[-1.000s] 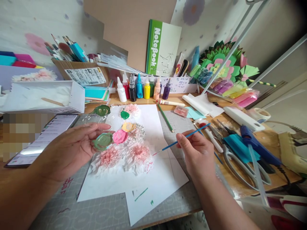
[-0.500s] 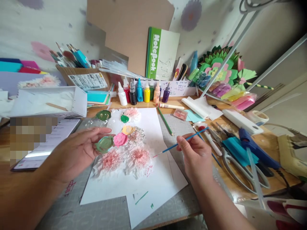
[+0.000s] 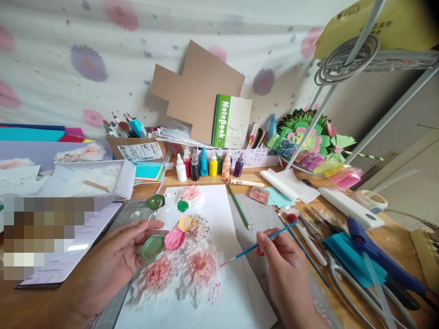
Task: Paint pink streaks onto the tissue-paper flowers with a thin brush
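A clear paint palette with green, pink and yellow wells [image 3: 175,239] is in my left hand [image 3: 118,258], whose fingers wrap its left edge. My right hand [image 3: 283,265] pinches a thin blue brush [image 3: 252,248]; its pink-tinted tip points left, just beside a pink and white ruffled flower [image 3: 202,267]. A second such flower [image 3: 158,274] lies to the left, partly below the palette. Another one [image 3: 192,194] sits farther back on the white paper [image 3: 222,214]. Small pink strokes mark the paper below the right flower.
Paint bottles [image 3: 213,164] stand in a row at the back. A green pencil [image 3: 240,208] lies right of the paper. Scissors [image 3: 338,274] and a blue glue gun [image 3: 377,256] are at the right. A white box [image 3: 126,180] and a tablet [image 3: 78,246] are on the left.
The camera view has tilted up, so the desk and both hands appear lower. Both hands keep their holds on the palette and the brush.
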Demonstrator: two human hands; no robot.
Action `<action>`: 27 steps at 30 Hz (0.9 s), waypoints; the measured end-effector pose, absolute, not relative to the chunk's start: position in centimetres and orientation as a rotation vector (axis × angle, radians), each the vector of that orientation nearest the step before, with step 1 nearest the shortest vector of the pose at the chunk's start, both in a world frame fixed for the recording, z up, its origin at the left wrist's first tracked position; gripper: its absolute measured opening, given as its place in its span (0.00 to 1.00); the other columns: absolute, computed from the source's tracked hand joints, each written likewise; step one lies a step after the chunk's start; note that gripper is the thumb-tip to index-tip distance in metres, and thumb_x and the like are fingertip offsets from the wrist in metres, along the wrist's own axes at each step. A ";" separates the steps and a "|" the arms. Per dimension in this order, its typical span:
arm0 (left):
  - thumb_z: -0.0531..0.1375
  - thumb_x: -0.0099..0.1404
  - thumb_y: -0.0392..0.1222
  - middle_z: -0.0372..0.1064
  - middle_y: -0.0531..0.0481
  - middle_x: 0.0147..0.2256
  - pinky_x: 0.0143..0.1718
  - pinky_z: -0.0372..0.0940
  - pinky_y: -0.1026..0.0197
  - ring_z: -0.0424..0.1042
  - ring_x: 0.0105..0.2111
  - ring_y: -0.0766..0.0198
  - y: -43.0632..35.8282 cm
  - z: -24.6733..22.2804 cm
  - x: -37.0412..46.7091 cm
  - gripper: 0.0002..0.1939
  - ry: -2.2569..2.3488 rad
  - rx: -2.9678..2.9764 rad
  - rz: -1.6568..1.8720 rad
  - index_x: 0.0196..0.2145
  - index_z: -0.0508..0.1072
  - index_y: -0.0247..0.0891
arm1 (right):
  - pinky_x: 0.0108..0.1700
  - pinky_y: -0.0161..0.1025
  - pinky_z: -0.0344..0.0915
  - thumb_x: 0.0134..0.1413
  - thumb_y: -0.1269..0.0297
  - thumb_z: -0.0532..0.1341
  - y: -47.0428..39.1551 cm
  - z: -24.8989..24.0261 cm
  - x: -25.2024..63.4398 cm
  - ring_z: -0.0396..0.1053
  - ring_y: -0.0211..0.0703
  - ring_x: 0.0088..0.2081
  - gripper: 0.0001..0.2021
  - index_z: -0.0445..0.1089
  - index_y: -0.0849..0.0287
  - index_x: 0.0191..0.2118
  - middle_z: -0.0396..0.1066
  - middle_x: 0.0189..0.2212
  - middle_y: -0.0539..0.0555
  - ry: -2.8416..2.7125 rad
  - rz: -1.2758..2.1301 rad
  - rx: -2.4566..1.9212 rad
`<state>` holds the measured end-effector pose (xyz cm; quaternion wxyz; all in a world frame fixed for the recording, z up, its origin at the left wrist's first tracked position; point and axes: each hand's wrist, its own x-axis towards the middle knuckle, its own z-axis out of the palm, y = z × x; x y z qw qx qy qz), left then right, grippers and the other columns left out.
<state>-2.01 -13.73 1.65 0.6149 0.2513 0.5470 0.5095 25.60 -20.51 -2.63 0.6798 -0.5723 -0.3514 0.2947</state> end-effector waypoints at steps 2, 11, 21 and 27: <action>0.72 0.46 0.39 0.83 0.43 0.35 0.27 0.75 0.62 0.79 0.34 0.54 -13.8 1.6 -2.1 0.08 1.256 0.599 1.163 0.28 0.85 0.39 | 0.25 0.35 0.61 0.48 0.48 0.71 -20.5 -3.0 25.8 0.64 0.39 0.22 0.19 0.72 0.58 0.21 0.67 0.17 0.49 -0.795 0.693 -1.279; 0.72 0.46 0.38 0.83 0.43 0.35 0.27 0.74 0.64 0.78 0.34 0.56 -14.0 2.1 -1.9 0.08 1.254 0.583 1.169 0.28 0.86 0.38 | 0.27 0.36 0.61 0.48 0.46 0.71 -20.6 -4.2 26.6 0.65 0.40 0.23 0.20 0.72 0.58 0.23 0.68 0.18 0.49 -0.762 0.753 -1.282; 0.77 0.39 0.43 0.83 0.42 0.34 0.26 0.73 0.61 0.78 0.32 0.54 -14.3 2.0 -1.9 0.13 1.204 0.632 1.142 0.27 0.86 0.41 | 0.27 0.37 0.58 0.45 0.44 0.72 -20.4 -3.4 26.0 0.62 0.40 0.22 0.23 0.70 0.58 0.20 0.66 0.16 0.49 -0.732 0.723 -1.268; 0.76 0.43 0.45 0.82 0.43 0.33 0.25 0.72 0.58 0.77 0.30 0.53 -14.4 1.6 -2.2 0.11 1.165 0.664 1.129 0.27 0.86 0.44 | 0.27 0.37 0.59 0.43 0.43 0.73 -20.4 -3.8 26.2 0.62 0.40 0.22 0.23 0.70 0.58 0.21 0.66 0.17 0.49 -0.704 0.739 -1.253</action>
